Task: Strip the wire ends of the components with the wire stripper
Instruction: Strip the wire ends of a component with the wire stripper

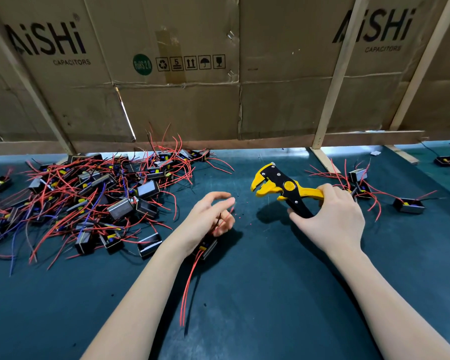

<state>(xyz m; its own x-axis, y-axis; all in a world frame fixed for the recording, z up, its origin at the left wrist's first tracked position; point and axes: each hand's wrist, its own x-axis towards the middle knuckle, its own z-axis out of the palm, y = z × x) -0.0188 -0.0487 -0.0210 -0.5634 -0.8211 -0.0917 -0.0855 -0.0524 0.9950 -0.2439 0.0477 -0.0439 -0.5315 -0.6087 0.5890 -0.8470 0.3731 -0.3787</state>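
My right hand (330, 214) grips the handles of a yellow and black wire stripper (281, 187), its jaws pointing left above the mat. My left hand (208, 219) holds a small black component (207, 249) under its palm, upper fingers spread, lower fingers curled around thin red and black wires. Two long red wires (189, 284) trail from that component toward me. The stripper's jaws are apart from the left hand, a short gap between them.
A large heap of black components with red and blue wires (89, 198) covers the left of the dark teal mat (257, 294). A smaller group of components (361, 183) lies at the right. Cardboard sheets on a wooden frame (218, 87) wall off the back.
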